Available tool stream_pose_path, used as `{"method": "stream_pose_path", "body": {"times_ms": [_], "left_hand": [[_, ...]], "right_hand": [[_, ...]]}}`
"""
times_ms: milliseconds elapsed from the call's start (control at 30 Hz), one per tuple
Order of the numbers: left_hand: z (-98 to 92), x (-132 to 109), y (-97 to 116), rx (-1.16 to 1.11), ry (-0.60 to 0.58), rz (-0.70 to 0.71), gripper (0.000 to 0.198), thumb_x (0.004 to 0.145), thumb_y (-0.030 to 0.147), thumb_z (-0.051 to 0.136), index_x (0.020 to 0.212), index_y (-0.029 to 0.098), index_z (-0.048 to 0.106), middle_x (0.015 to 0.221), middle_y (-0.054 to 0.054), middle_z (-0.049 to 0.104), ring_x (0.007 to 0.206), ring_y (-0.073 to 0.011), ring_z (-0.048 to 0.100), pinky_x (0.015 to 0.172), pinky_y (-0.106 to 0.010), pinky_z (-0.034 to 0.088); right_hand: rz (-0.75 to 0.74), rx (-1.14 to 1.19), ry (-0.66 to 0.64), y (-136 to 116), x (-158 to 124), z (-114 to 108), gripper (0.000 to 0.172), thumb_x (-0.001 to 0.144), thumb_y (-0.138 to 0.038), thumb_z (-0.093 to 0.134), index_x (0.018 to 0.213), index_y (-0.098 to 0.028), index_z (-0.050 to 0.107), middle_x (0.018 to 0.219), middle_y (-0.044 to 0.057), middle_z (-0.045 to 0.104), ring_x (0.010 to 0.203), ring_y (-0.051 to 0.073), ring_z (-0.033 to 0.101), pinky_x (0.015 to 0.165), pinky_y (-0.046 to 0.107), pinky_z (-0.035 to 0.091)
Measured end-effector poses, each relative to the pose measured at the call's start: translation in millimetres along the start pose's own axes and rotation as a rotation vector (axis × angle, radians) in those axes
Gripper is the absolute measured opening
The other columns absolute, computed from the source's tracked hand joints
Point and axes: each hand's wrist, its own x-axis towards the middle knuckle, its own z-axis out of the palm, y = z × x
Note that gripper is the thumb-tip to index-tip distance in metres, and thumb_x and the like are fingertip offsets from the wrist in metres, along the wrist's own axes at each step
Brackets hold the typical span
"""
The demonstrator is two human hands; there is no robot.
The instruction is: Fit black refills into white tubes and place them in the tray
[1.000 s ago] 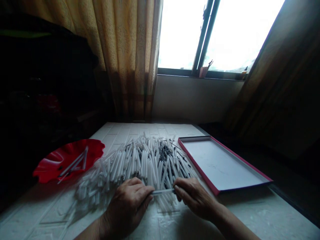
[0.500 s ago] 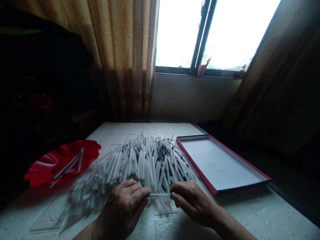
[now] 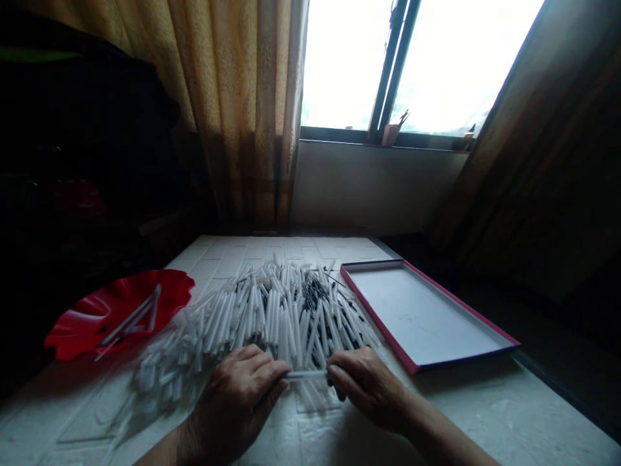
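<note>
A thin, whitish plastic tube (image 3: 308, 375) lies level between my two hands. My left hand (image 3: 247, 395) pinches its left end between thumb and fingers. At the other end, the curled fingers of my right hand (image 3: 366, 388) close round the tip, which they hide. Just beyond both hands spreads a large heap of similar white tubes (image 3: 279, 317), most pointing away from me. Thin black rods or small black parts (image 3: 315, 291) are mixed into its right side; their exact kind is too dark to tell.
A red wavy-edged dish (image 3: 111, 291) at the left holds a few tubes and dark bits. On the right lies a shallow white box lid (image 3: 427, 317) with red sides. The table (image 3: 310, 246) has a pale brick-pattern cover. Curtains (image 3: 242, 129) and a window stand behind.
Both hands keep their hold on the tube and have shifted very slightly, the right one a little to the left. The whole view has moved a touch; the heap looks the same.
</note>
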Motion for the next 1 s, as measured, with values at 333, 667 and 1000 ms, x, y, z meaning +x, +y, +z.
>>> {"method": "stream_pose_path", "body": {"times_ms": [333,667,1000], "left_hand": [[-2.1,4.7,0.9,0.032,0.084,0.043,0.024,0.105,0.024,0.035,0.101,0.02,0.058,0.079,-0.002,0.071,0.069,-0.0193,0.066,0.065,-0.03,0.051],[12.9,-1.6,-8.0,0.013,0.138,0.089,0.021,0.102,0.02,0.041,0.105,0.018,0.062,0.079,-0.003,0.071,0.07,-0.0188,0.064,0.067,-0.03,0.051],[6.6,3.9,-6.3,0.101,0.206,0.115,0.024,0.103,0.019,0.039,0.103,0.018,0.063,0.081,-0.004,0.072,0.072,-0.0165,0.066,0.068,-0.026,0.054]], "right_hand": [[-0.032,0.048,0.014,-2.5,-0.3,-3.2,0.03,0.096,-0.03,0.037,0.07,-0.021,0.05,0.058,-0.001,0.057,0.053,0.013,0.055,0.056,0.023,0.037],[-0.003,0.006,0.025,-2.9,3.1,0.0,0.038,0.097,-0.032,0.032,0.061,-0.023,0.037,0.052,-0.003,0.047,0.047,0.011,0.048,0.051,0.023,0.033],[-0.028,0.036,0.106,1.5,10.6,14.6,0.042,0.1,-0.036,0.027,0.06,-0.024,0.032,0.05,-0.006,0.04,0.043,0.01,0.042,0.047,0.021,0.029]]}}
